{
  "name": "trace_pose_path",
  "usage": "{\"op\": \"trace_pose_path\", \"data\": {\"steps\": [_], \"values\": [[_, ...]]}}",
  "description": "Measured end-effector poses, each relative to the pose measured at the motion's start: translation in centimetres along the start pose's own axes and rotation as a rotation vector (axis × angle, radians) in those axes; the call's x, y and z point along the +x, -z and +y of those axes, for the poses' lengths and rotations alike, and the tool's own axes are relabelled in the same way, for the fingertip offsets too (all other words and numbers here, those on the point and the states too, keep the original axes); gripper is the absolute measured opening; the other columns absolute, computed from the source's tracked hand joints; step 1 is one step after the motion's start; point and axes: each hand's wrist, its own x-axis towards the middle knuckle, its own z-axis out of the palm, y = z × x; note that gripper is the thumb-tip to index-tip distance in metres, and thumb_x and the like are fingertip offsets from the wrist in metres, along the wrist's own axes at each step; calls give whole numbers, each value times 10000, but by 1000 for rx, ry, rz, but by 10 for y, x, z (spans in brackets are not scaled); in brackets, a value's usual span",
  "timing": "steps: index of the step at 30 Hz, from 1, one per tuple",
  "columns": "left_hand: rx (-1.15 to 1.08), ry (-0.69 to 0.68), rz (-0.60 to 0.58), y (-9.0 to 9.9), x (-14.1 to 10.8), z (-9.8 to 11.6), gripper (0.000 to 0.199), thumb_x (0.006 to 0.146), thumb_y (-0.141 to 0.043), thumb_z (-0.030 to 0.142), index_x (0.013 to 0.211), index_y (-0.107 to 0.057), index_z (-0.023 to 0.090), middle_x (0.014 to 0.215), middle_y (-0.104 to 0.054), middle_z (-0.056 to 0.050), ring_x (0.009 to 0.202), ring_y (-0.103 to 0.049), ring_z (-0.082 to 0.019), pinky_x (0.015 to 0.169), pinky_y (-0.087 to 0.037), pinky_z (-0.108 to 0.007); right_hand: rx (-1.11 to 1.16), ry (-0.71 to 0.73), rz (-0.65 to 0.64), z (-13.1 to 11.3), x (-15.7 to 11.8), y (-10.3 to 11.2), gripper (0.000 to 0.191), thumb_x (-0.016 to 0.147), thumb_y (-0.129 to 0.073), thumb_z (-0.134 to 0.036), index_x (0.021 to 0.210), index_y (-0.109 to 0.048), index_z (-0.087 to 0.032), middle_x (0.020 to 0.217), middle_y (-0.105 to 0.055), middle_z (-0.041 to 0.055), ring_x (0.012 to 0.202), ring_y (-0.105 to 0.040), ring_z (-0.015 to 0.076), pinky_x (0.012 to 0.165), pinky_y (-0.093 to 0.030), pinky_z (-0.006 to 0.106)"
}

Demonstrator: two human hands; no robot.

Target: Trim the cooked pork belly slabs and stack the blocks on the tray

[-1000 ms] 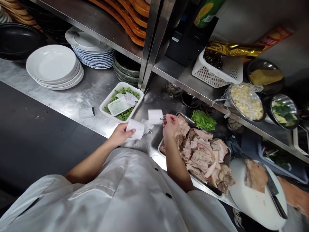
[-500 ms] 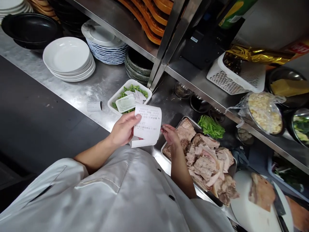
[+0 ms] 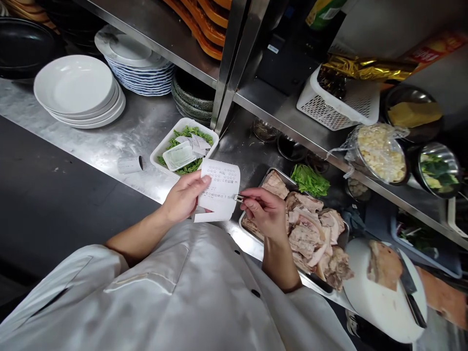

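Observation:
A white printed paper slip (image 3: 219,183), curled at its lower end, is held by my left hand (image 3: 185,197), thumb on top. My right hand (image 3: 265,209) pinches a small metal clip (image 3: 239,198) at the slip's right edge. Just beyond the slip stands a white tray (image 3: 158,155) of green herbs (image 3: 190,131), with a small clear container (image 3: 180,156) and paper pieces on top. Behind my right hand, a metal tray holds several chunks of cooked meat (image 3: 305,239).
Stacked white plates (image 3: 75,85) and blue-edged plates (image 3: 141,73) stand at the left. Another curled slip (image 3: 129,165) lies on the counter. A knife (image 3: 413,297) and meat rest on a round white board (image 3: 365,302). A shelf with a white basket (image 3: 341,105) overhangs the right side.
My right hand has come up beside the slip, and the clip now shows clearly at its right edge. The view has shifted, so most surroundings appear farther left.

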Motion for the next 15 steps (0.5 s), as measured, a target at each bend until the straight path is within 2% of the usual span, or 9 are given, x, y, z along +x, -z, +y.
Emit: {"op": "trace_pose_path", "data": {"steps": [3,4,6,8,10,12,15], "values": [[168,-110,-105,9,9,-15,545,767,-829,590,1075,-778,143,957,-803,-100,865,-752,-269,691,-602,-315,58,-45,-7,1,8,-4,252,846,-848,-428,964,-753,-226,650,-712,-15,415,-503,87,386,-386,204],[260,-108,-162,14,12,-23,515,720,-870,537,1034,-789,136,949,-803,-97,893,-748,-276,746,-600,-322,86,-55,37,4,15,-3,285,834,-850,-452,959,-736,-223,648,-709,-17,410,-494,85,381,-372,200],[445,-25,-232,24,19,-41,411,673,-888,459,906,-798,132,860,-791,-80,836,-734,-267,752,-584,-324,123,-59,231,21,31,4,321,826,-831,-492,927,-701,-217,636,-689,-28,409,-476,76,383,-342,189],[513,51,-178,36,23,-58,345,700,-849,458,800,-774,137,780,-769,-65,738,-705,-233,691,-563,-308,115,-81,457,48,50,14,344,810,-813,-510,865,-657,-208,614,-654,-43,424,-464,70,396,-313,182],[435,53,-61,45,23,-69,379,718,-831,498,805,-754,138,787,-769,-63,709,-686,-210,666,-552,-297,60,-174,575,83,65,21,360,799,-792,-514,824,-613,-202,604,-626,-51,443,-460,72,412,-301,185],[320,20,34,50,22,-71,436,718,-839,541,838,-740,134,807,-771,-66,699,-674,-195,650,-544,-286,-94,-340,540,118,70,21,355,856,-725,-524,799,-576,-206,591,-605,-55,463,-469,85,439,-326,197],[215,-26,102,47,18,-57,490,734,-841,582,895,-730,134,828,-774,-72,686,-669,-190,616,-530,-275,-369,-526,382,155,65,9,356,909,-723,-475,733,-538,-225,534,-554,-73,521,-512,112,541,-404,214]]}}
